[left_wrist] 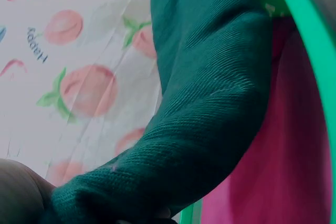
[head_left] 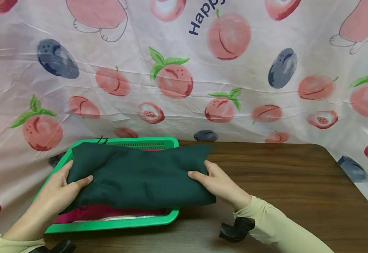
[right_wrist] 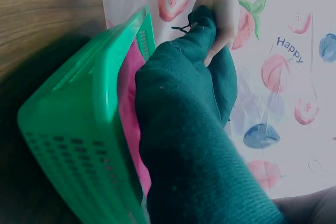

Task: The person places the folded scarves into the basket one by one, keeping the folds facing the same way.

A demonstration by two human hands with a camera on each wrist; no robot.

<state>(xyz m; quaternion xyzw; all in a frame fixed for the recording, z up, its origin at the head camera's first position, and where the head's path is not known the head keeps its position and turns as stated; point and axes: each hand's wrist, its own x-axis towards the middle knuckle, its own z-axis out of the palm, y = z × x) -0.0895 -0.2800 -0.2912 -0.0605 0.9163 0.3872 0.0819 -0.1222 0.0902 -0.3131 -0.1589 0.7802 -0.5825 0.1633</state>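
A folded dark green cloth garment (head_left: 139,175) is stretched between both hands above a green plastic basket (head_left: 114,224). My left hand (head_left: 55,189) grips its left end, thumb on top and fingers underneath. At the opposite end, my right hand (head_left: 217,181) pinches the edge with its thumb over the cloth. Thin black cords (head_left: 101,140) stick out by the garment's far left corner. In the left wrist view the ribbed weave of the fabric shows, sagging in soft folds. Beneath it, magenta cloth (left_wrist: 299,129) lies in the basket, mostly covered.
The basket stands at the left of a dark brown wooden table (head_left: 276,182), its slotted side wall (right_wrist: 73,156) visible from the right wrist. Some white cloth (head_left: 130,217) shows along the basket's near rim. A fruit-patterned curtain (head_left: 184,70) hangs right behind the table.
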